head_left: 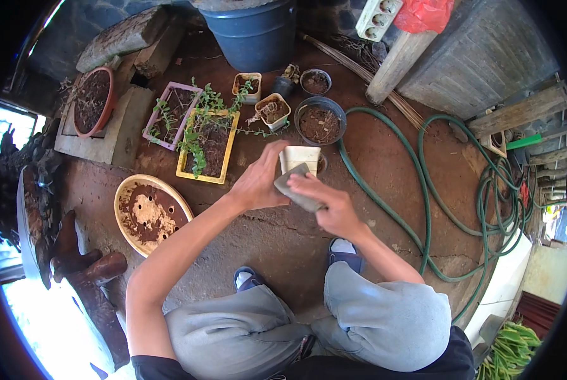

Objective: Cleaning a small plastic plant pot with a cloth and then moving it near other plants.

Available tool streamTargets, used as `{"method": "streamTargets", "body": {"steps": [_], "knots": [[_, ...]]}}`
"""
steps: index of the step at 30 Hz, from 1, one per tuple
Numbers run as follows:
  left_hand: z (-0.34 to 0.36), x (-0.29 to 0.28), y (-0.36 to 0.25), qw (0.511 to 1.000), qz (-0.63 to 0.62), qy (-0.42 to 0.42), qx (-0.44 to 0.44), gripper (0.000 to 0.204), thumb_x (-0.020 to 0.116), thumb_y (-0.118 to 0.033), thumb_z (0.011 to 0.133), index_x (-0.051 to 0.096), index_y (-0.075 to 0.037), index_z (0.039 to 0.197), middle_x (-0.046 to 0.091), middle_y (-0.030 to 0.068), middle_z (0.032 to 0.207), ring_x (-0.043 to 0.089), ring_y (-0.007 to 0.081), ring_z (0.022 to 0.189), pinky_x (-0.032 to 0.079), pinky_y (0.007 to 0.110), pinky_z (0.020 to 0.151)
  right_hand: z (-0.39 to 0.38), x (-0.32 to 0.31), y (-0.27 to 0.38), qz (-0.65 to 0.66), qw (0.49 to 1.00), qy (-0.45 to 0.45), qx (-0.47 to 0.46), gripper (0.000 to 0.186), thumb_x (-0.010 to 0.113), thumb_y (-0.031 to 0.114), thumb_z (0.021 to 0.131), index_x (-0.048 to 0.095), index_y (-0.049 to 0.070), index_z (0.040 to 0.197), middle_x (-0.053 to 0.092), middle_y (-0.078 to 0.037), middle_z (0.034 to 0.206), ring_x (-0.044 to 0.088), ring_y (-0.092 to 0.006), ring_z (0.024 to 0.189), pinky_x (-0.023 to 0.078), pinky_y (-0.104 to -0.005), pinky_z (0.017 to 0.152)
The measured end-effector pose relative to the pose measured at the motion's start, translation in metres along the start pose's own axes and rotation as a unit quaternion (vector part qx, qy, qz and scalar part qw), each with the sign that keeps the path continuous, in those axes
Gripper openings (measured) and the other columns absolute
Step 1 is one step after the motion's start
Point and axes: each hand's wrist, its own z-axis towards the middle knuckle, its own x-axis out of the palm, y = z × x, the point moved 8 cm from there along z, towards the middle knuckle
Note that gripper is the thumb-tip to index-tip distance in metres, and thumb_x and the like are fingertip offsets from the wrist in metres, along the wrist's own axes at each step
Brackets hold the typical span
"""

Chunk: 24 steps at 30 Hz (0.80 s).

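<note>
My left hand (261, 177) is closed around the side of a small cream square plant pot (300, 156), held tilted in front of me. My right hand (335, 206) grips a flat grey cloth or pad (301, 191) and presses it against the pot's near side. The cloth covers the pot's lower part, and the left fingertips are partly hidden behind the pot. Just beyond the pot stands a round black pot (321, 135) of dry soil. A cream square pot (274, 120) with a withered plant is to its left.
An empty-looking oval cream planter (126, 220) with drain holes lies left. Yellow (231, 147) and purple (153, 137) planters hold leafy plants. A terracotta pot (107, 116) sits on a block, a blue barrel (252, 41) stands at the back, and a green hose (427, 196) coils right.
</note>
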Motion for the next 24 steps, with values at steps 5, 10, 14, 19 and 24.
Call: {"method": "streamTargets", "body": {"steps": [5,10,14,19,24], "knots": [[-0.007,-0.008,0.015,0.997,-0.071,-0.040,-0.021,0.131,0.097,-0.021,0.061,0.019,0.001,0.164,0.040,0.0253,0.150,0.051,0.0439,0.142,0.050,0.048,0.121,0.007,-0.075,-0.029,0.078,0.963,-0.238,0.097,0.065,0.056,-0.021,0.087,0.069,0.008,0.144,0.065,-0.010,0.153,0.056,-0.0318,0.148,0.044,-0.0471,0.125],[0.008,-0.011,0.011,0.980,-0.165,-0.047,-0.102,0.133,0.098,-0.027,0.068,0.017,0.004,0.169,0.044,0.0248,0.154,0.058,0.0361,0.141,0.052,0.049,0.119,0.022,-0.047,-0.034,0.014,0.986,-0.156,0.058,0.067,0.049,-0.023,0.085,0.067,0.005,0.144,0.063,-0.016,0.155,0.047,-0.0338,0.154,0.036,-0.0448,0.131],[0.008,-0.007,0.013,0.962,-0.231,0.007,-0.147,0.128,0.099,-0.026,0.071,0.021,0.006,0.168,0.049,0.0244,0.151,0.067,0.0334,0.131,0.056,0.046,0.114,0.017,-0.035,-0.038,0.078,0.981,-0.153,0.087,0.071,0.045,-0.024,0.081,0.066,0.003,0.143,0.062,-0.018,0.155,0.045,-0.0328,0.156,0.034,-0.0437,0.131],[-0.004,0.009,0.041,0.928,-0.310,0.048,-0.201,0.122,0.099,-0.026,0.075,0.025,0.008,0.165,0.052,0.0252,0.148,0.066,0.0346,0.132,0.059,0.046,0.111,0.009,-0.031,-0.017,0.088,0.985,-0.136,0.065,0.059,0.050,-0.020,0.089,0.068,0.002,0.140,0.067,-0.016,0.150,0.052,-0.0312,0.152,0.040,-0.0417,0.126],[-0.017,0.025,0.035,0.872,-0.432,0.107,-0.204,0.117,0.095,-0.018,0.078,0.019,0.004,0.164,0.042,0.0247,0.161,0.049,0.0347,0.150,0.043,0.050,0.125,-0.012,-0.047,-0.056,0.202,0.930,-0.259,0.164,0.034,0.056,0.000,0.109,0.066,0.001,0.142,0.072,-0.014,0.141,0.065,-0.0233,0.133,0.048,-0.0363,0.116]]}}
